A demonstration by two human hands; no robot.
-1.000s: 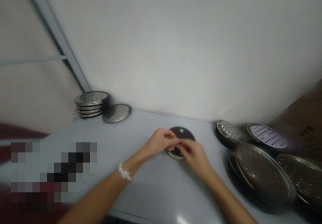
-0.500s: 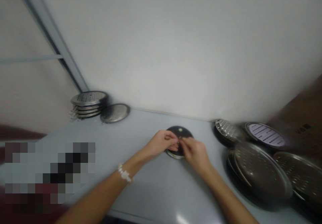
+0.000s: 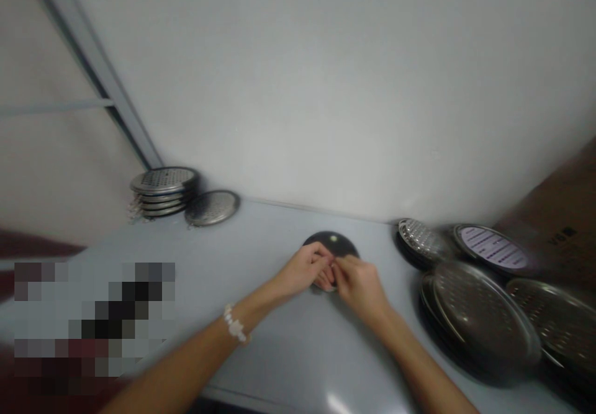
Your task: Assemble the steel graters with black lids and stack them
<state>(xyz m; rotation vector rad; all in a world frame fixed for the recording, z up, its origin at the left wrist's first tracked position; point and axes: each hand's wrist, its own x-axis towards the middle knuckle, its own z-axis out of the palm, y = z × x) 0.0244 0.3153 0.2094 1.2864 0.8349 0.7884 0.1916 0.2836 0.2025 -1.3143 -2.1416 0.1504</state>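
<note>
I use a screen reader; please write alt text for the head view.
The left hand and right hand meet, fingertips together, over a small dark disc on a pale table. A stack of perforated metal discs sits far left; a pile of similar trays lies right.

The left arm (image 3: 186,364) and the right arm (image 3: 419,370) are bare and reach forward, coming closer together toward the middle. The left hand (image 3: 305,271) and the right hand (image 3: 358,287) meet there, backs up and knuckles close. The fingers (image 3: 326,275) of both hands are bent in and pinched, tips touching.
</note>
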